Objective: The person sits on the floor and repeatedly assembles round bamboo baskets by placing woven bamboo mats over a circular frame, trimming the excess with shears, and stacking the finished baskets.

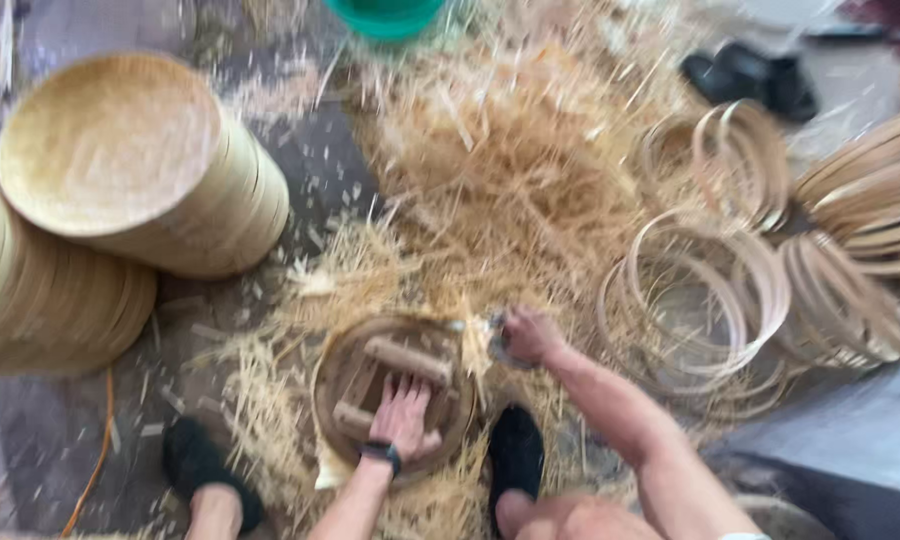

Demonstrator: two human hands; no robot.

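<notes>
Left hand (402,408) lies flat, fingers together, on the wooden crossbars inside a round bamboo tray (395,395) at six o'clock on the floor. Right hand (530,335), at the tray's two o'clock rim, is clenched around a small blurred tool (492,338). Shavings (490,170) spread toward twelve; bamboo hoops (700,300) lie at three, stacked trays (140,160) at ten.

The whole picture is blurry. The right hand (530,335) grips something small, too fuzzy to make out. The left hand (402,412) covers part of the round wooden frame (342,385). The green tub (387,17) at the far edge is cut off. The stack of round trays (40,300) on the left runs off the side. The bamboo hoops (870,190) on the right are cut off too.
</notes>
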